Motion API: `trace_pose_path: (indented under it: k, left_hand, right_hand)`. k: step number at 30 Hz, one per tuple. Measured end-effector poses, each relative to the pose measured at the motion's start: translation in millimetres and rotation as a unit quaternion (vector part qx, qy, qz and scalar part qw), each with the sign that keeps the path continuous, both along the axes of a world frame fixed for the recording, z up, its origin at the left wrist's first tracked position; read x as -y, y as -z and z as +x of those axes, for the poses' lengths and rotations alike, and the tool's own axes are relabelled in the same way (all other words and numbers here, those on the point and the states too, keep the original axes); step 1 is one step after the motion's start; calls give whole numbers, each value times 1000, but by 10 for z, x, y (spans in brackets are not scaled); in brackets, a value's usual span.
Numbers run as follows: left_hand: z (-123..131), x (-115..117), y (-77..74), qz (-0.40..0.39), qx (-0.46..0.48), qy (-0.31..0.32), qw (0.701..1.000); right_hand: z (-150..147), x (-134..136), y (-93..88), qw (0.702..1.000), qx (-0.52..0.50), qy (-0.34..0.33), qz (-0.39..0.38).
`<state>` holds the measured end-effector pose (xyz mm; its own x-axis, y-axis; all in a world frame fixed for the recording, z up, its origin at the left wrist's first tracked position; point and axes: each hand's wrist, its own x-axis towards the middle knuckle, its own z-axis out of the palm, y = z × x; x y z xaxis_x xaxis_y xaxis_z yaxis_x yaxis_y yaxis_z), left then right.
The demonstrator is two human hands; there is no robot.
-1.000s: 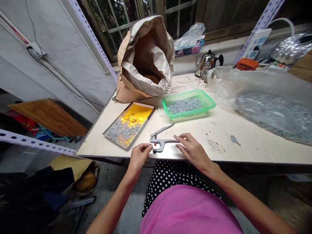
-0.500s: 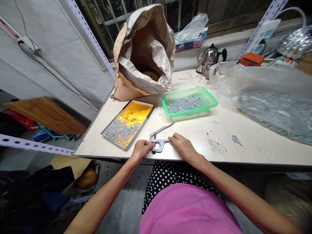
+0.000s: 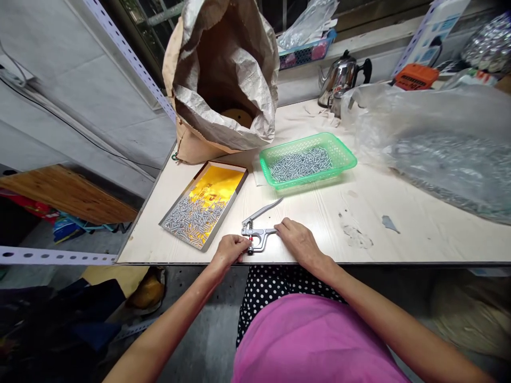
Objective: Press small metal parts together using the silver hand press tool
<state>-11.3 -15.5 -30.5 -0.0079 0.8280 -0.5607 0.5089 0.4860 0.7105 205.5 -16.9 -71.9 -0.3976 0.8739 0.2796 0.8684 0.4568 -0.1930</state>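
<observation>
A pair of grey metal snap-fastener pliers (image 3: 261, 232) lies near the table's front edge, its long upper lever raised away from the lower handle and a spring showing beside the jaw. My right hand (image 3: 297, 239) grips the end of the lower handle, fingers closed. At the jaw end my left hand (image 3: 230, 250) pinches with its thumb and fingers, right beside a small red part; whatever is between the fingertips is too small to make out. Up and left of that hand, a shallow tray (image 3: 225, 215) with a yellow lining holds many small silvery metal pieces (image 3: 191, 221).
A green plastic basket (image 3: 339, 159) of similar metal pieces stands behind the pliers. Farther back are a large open paper sack (image 3: 183, 133) and a steel kettle (image 3: 341, 80). A big clear plastic bag (image 3: 447, 149) covers the right side. A grey scrap (image 3: 389, 223) lies on the table.
The camera view has shifted slightly. Both hands stay at the pliers with nearly the same hold, and the lever remains raised.
</observation>
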Motion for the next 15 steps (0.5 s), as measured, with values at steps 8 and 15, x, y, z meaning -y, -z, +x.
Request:
trace_pose_path:
  k: [8,15]
  left_hand:
    - [23,-3,-44,-21,7,14,1000]
    - [24,33,-55,-9,23,9,1000]
  right_hand:
    - [-17,-6,50,1000,-15,8,17]
    - [-33,-6,54,999,-11,16,28]
